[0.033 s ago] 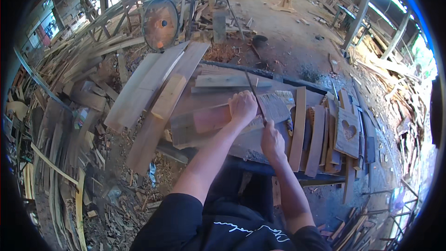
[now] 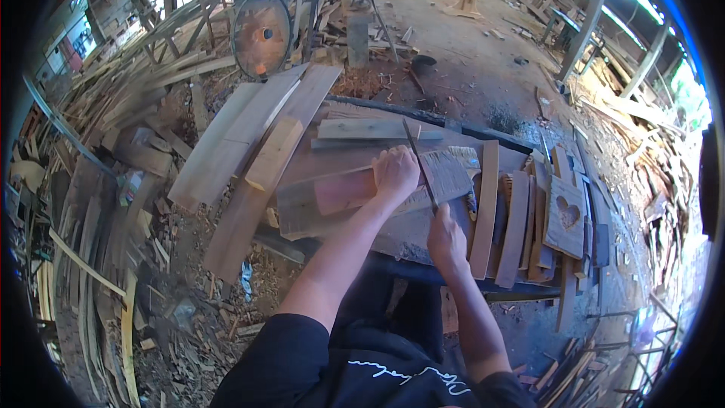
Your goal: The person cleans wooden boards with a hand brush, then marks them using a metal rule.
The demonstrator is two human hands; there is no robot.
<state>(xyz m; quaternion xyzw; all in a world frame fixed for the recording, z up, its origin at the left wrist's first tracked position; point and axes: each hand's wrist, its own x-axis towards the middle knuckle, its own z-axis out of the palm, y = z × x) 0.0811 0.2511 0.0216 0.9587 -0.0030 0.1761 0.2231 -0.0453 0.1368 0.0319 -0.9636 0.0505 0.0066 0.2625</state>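
Tool (image 2: 421,165), base invisible inside right grip (image 2: 447,237)

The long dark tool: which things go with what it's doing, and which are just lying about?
In use, it seems:
- long dark tool, held in the right grip
- ridged wood beside it
- pinkish wood at the left grip

Lying about, it seems:
- heart board
- long boards to the left
- big round wheel
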